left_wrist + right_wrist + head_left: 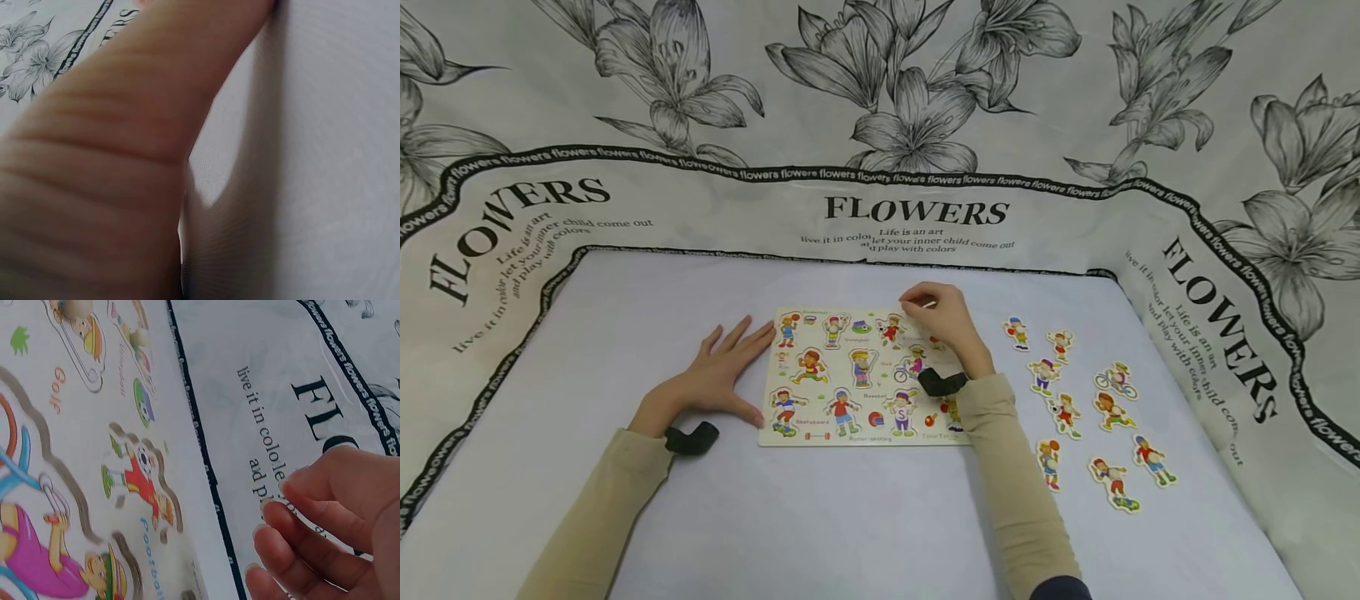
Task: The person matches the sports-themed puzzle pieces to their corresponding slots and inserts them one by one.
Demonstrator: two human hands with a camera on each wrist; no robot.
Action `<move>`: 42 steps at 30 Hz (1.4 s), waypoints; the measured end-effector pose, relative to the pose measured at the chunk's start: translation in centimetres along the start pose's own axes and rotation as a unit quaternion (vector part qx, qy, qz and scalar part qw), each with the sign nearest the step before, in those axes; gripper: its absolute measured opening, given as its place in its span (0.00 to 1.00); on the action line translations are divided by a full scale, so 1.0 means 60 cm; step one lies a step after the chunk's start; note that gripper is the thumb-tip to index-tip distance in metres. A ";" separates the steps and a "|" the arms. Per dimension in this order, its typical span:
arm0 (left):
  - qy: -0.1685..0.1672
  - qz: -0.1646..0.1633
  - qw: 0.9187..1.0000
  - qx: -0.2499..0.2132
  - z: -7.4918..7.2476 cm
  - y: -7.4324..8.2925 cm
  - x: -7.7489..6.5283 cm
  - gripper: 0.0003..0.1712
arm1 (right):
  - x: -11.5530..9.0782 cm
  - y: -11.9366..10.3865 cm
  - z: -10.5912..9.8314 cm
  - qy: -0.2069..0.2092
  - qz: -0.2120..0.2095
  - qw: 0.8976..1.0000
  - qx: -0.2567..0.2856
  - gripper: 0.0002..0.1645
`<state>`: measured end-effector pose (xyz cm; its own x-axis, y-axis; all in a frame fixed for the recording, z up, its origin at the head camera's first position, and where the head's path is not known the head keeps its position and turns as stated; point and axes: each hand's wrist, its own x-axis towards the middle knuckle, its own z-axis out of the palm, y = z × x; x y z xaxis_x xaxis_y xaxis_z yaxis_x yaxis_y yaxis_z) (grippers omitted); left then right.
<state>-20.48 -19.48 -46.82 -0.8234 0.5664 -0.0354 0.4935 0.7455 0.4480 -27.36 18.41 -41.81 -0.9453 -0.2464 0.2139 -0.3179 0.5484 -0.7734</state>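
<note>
left hand (pixel 718 375) resting splayed center-left, prob steadying sports puzzle board (pixel 777 379) | right hand (pixel 946 317) hovering mid-frame, can't tell if pinching anything | athlete pieces (pixel 1064 415) lying frame-right, handy I guess

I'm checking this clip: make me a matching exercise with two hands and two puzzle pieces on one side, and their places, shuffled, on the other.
Things
1. left hand
2. cyclist piece
3. right hand
4. skateboarder piece

Places (head view)
A. just above the runner piece
B. fingers spread, at the left edge of the board
C. lowest of the loose pieces
D. at the board's far right corner

Right pairs: 1-B, 2-A, 3-D, 4-C
</note>
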 end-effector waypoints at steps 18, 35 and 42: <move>-0.003 -0.002 1.000 0.001 0.004 -0.007 0.001 0.84 | -0.034 0.071 -0.107 0.150 0.082 0.985 -0.025 0.11; -0.005 -0.002 1.000 0.006 0.005 -0.007 0.004 0.84 | -0.084 0.117 -0.165 0.219 0.252 0.942 -0.010 0.18; -0.003 0.000 1.000 -0.002 0.003 -0.005 0.003 0.84 | -0.090 0.120 -0.171 0.163 0.288 0.943 -0.037 0.17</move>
<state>-20.71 -19.54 -47.10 -0.8220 0.5680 -0.0401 0.4924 0.7443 0.4511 -25.28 31.88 -42.45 -0.9314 0.3609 -0.0477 0.2619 0.5732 -0.7765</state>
